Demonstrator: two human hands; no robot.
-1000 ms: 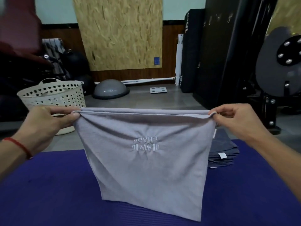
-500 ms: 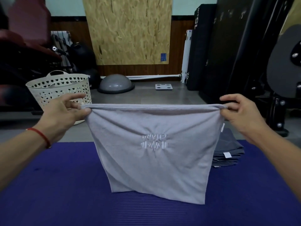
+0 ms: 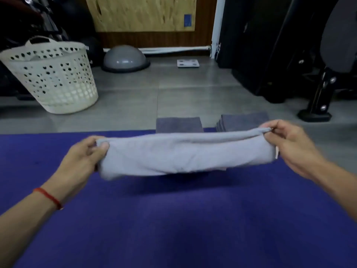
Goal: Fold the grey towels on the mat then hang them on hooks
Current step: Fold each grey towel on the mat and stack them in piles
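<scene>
Right now the left hand (image 3: 83, 159) and right hand (image 3: 289, 144) each pinch 1 end of the grey towel (image 3: 185, 153), stretched between them just above the mat (image 3: 173, 219). Keeping both pinches level and the cloth taut should let it land flat, edges aligned. Beyond the grip, 2 folded stacks (image 3: 243, 120) wait at the mat's far edge.

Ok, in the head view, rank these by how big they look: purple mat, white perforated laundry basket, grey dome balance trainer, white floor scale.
1. Purple mat, by far the largest.
2. White perforated laundry basket.
3. Grey dome balance trainer.
4. White floor scale, smallest.
The trainer and scale lie farther off, so they look smaller than they are.
</scene>
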